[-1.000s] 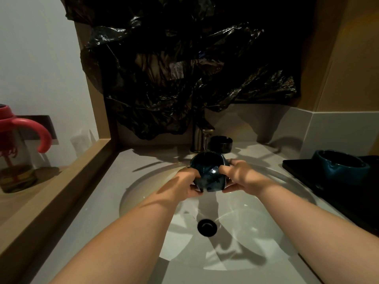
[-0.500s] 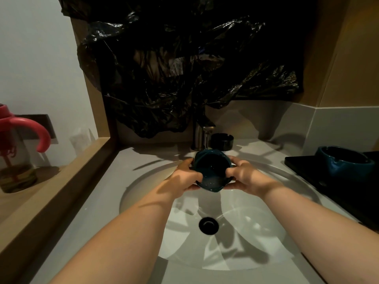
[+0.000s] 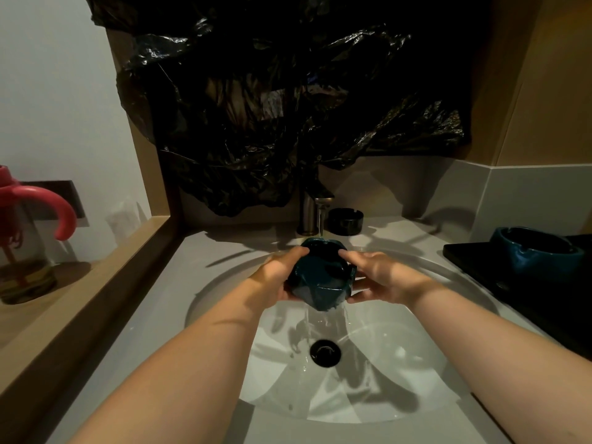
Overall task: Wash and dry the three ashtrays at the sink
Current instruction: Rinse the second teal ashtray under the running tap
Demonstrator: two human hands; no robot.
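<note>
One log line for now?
step: rinse | left hand + right hand grip teal ashtray under running faucet | black ashtray beside faucet | blue ashtray on black tray

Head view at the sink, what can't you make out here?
All in the head view.
Held ashtray: sides covered by left hand and right hand; bowl too dark to judge.
Black ashtray by faucet: small, dark; contents unreadable.
Blue ashtray: inside in shadow.
Pink-handled bottle: cut by left edge.

Pink cup (image 3: 25, 241) cropped left, tray (image 3: 512, 293) cropped right

Grey countertop (image 3: 160, 315) with inset sink (image 3: 384, 363), black ashtray (image 3: 346, 221) beside the faucet (image 3: 309, 216), black tray (image 3: 477, 267) at right
</note>
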